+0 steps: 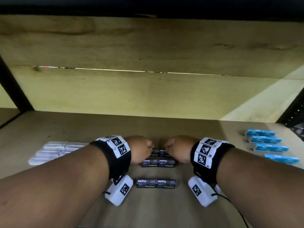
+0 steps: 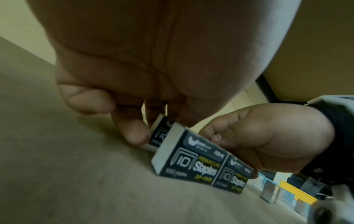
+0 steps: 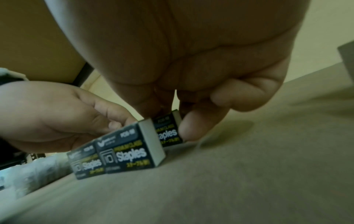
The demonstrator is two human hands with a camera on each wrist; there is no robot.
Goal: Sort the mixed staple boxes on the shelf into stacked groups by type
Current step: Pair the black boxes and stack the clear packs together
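Three rows of black staple boxes lie in the middle of the shelf, each row two boxes end to end. My left hand [image 1: 150,149] and right hand [image 1: 166,149] curl over the two ends of the far black row [image 1: 159,152]. In the left wrist view my left hand [image 2: 159,126] pinches the left end of that far row [image 2: 160,137] behind the middle row [image 2: 199,164]. In the right wrist view my right hand [image 3: 172,119] pinches its right end [image 3: 168,131]. The middle row [image 1: 158,163] and the near row [image 1: 156,183] lie untouched.
A flat group of white boxes [image 1: 52,152] lies on the shelf to the left. Several blue boxes [image 1: 266,145] lie in a column at the right. The wooden back wall [image 1: 148,89] stands behind, with dark shelf posts at both sides.
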